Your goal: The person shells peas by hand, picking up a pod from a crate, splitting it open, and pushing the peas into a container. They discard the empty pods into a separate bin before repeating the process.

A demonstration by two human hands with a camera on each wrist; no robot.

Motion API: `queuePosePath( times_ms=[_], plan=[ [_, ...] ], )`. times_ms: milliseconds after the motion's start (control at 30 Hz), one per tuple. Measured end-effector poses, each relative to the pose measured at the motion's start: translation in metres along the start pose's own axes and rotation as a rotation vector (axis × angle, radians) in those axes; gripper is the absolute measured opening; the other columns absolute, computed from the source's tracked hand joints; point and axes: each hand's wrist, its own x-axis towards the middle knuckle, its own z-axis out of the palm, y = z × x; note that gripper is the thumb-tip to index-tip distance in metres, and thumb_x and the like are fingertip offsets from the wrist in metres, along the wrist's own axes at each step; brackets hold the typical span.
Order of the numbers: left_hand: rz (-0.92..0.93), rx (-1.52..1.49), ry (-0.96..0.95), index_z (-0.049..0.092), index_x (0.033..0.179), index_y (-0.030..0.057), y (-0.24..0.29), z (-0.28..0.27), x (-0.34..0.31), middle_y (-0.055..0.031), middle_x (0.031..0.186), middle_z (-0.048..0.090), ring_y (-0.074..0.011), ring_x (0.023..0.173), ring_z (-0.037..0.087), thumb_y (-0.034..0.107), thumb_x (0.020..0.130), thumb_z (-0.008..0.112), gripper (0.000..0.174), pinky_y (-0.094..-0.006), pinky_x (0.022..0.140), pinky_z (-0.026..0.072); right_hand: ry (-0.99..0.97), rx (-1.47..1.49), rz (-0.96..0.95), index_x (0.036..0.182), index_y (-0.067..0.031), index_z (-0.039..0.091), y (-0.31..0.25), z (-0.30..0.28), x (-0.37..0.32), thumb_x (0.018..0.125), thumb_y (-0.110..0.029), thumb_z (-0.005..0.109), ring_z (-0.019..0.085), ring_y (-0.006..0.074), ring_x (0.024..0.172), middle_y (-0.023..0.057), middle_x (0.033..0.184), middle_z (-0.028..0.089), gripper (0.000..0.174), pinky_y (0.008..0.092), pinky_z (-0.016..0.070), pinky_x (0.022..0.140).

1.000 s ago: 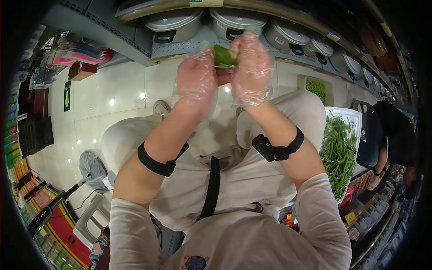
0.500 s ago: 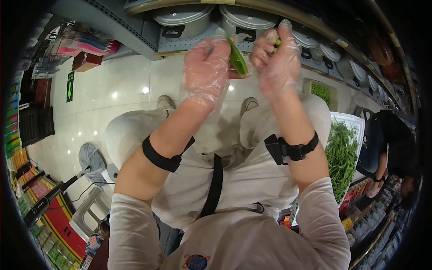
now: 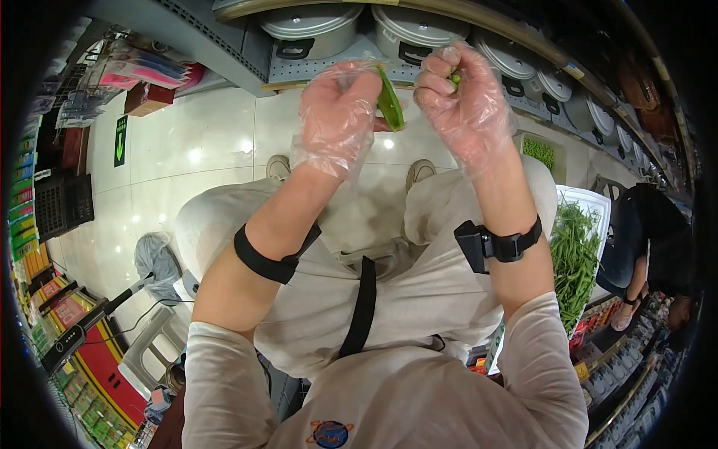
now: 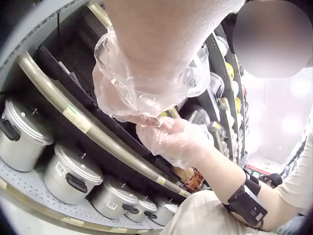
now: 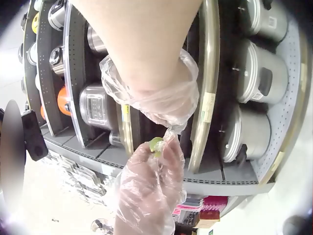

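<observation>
In the head view a split green pod (image 3: 389, 101) stands upright, its inner side facing the right; my left hand (image 3: 335, 120), in a clear plastic glove, pinches it. Across a small gap, my gloved right hand (image 3: 470, 108) has its fingers curled round several green peas (image 3: 455, 77). Part of the pod (image 5: 156, 145) shows at the fingertips of my left hand (image 5: 149, 183) in the right wrist view. The left wrist view has my left hand (image 4: 144, 88) overlapping my right hand (image 4: 176, 142), with most of the pod hidden.
Lidded metal pots (image 3: 318, 34) line a low shelf ahead. At the right are a tray of shelled peas (image 3: 538, 152) and a white container (image 3: 604, 203) heaped with green pods (image 3: 574, 258). Another person (image 3: 651, 232) is beyond them. A grey stool (image 3: 153, 348) stands at left.
The hands were together at the pod and have drawn apart. The pod now shows its split inside in my left hand; my right hand has moved right, with peas visible in its fingers.
</observation>
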Motion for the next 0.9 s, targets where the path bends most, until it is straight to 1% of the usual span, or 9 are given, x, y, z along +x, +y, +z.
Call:
queuePosePath(
  times_ms=[100, 233, 367, 433, 533, 633, 767, 867, 900],
  plan=[
    [0.004, -0.016, -0.009, 0.054, 0.107, -0.0065, 0.000, -0.002, 0.000, -0.0141, 0.091, 0.061, -0.0253, 0.080, 0.067, 0.014, 0.092, 0.056, 0.025, -0.0364, 0.064, 0.0599, -0.033, -0.006, 0.041, 0.098, -0.0029, 0.051, -0.002, -0.003, 0.001, 0.095, -0.010, 0.048, 0.038, 0.0104, 0.059, 0.0007, 0.073, 0.041, 0.008, 0.0232, 0.0324, 0.052],
    [0.021, -0.029, -0.032, 0.052, 0.111, -0.0039, -0.002, -0.006, 0.000, -0.0137, 0.096, 0.063, -0.0252, 0.080, 0.068, 0.012, 0.091, 0.061, 0.026, -0.0343, 0.060, 0.0593, -0.021, -0.108, 0.110, 0.113, -0.0028, 0.049, -0.004, 0.003, -0.003, 0.097, -0.014, 0.049, 0.037, 0.0082, 0.058, -0.0015, 0.072, 0.040, 0.020, 0.0225, 0.0306, 0.050],
    [0.065, 0.035, -0.011, 0.052, 0.110, -0.0019, -0.012, -0.007, 0.005, -0.0131, 0.098, 0.064, -0.0235, 0.077, 0.069, 0.011, 0.090, 0.064, 0.027, -0.0320, 0.056, 0.0582, -0.070, -0.123, 0.180, 0.115, -0.0027, 0.050, -0.006, -0.002, -0.004, 0.098, -0.017, 0.048, 0.034, 0.0075, 0.056, -0.0036, 0.069, 0.038, 0.022, 0.0221, 0.0288, 0.049],
    [0.190, -0.030, -0.003, 0.056, 0.104, -0.0021, -0.019, -0.008, 0.009, -0.0066, 0.093, 0.064, -0.0103, 0.075, 0.060, 0.005, 0.085, 0.066, 0.022, -0.0250, 0.067, 0.0519, -0.047, -0.162, 0.198, 0.115, -0.0002, 0.052, -0.007, -0.005, -0.003, 0.096, -0.020, 0.052, 0.034, 0.0072, 0.054, -0.0059, 0.065, 0.037, 0.027, 0.0227, 0.0291, 0.048],
    [0.168, -0.070, 0.028, 0.056, 0.103, -0.0020, -0.017, -0.007, 0.009, -0.0051, 0.092, 0.064, -0.0090, 0.079, 0.059, 0.003, 0.084, 0.068, 0.023, -0.0233, 0.072, 0.0495, -0.047, -0.294, 0.168, 0.115, 0.0010, 0.054, -0.005, -0.005, -0.004, 0.097, -0.021, 0.051, 0.033, 0.0067, 0.054, -0.0050, 0.065, 0.036, 0.029, 0.0231, 0.0300, 0.048],
    [0.096, -0.007, 0.036, 0.057, 0.102, -0.0016, -0.009, -0.009, 0.007, -0.0046, 0.090, 0.065, -0.0092, 0.078, 0.060, 0.003, 0.083, 0.068, 0.022, -0.0240, 0.070, 0.0499, 0.026, -0.335, 0.107, 0.119, 0.0019, 0.051, 0.002, 0.005, -0.004, 0.095, -0.018, 0.049, 0.035, 0.0075, 0.057, -0.0030, 0.067, 0.036, 0.031, 0.0236, 0.0318, 0.050],
    [0.136, -0.062, 0.028, 0.057, 0.103, -0.0018, -0.016, -0.012, 0.008, -0.0041, 0.088, 0.065, -0.0090, 0.078, 0.059, 0.006, 0.084, 0.069, 0.023, -0.0239, 0.069, 0.0495, 0.038, -0.248, 0.099, 0.125, 0.0027, 0.045, 0.007, 0.016, -0.005, 0.094, -0.011, 0.047, 0.037, 0.0082, 0.059, -0.0019, 0.070, 0.039, 0.034, 0.0225, 0.0316, 0.050],
    [0.155, 0.044, 0.061, 0.058, 0.103, -0.0014, -0.010, -0.014, 0.005, -0.0050, 0.087, 0.065, -0.0103, 0.074, 0.060, 0.009, 0.085, 0.068, 0.023, -0.0255, 0.063, 0.0512, 0.049, -0.157, 0.134, 0.122, 0.0017, 0.046, 0.006, 0.015, -0.007, 0.091, -0.006, 0.046, 0.038, 0.0090, 0.061, -0.0006, 0.071, 0.040, 0.032, 0.0232, 0.0316, 0.051],
    [0.098, 0.002, 0.049, 0.058, 0.103, -0.0009, -0.006, -0.014, 0.003, -0.0054, 0.086, 0.064, -0.0109, 0.071, 0.060, 0.009, 0.085, 0.068, 0.023, -0.0266, 0.059, 0.0517, 0.029, -0.149, 0.153, 0.119, 0.0010, 0.047, 0.005, 0.010, -0.006, 0.091, -0.007, 0.046, 0.037, 0.0091, 0.059, -0.0009, 0.071, 0.040, 0.029, 0.0231, 0.0312, 0.051]
  ],
)
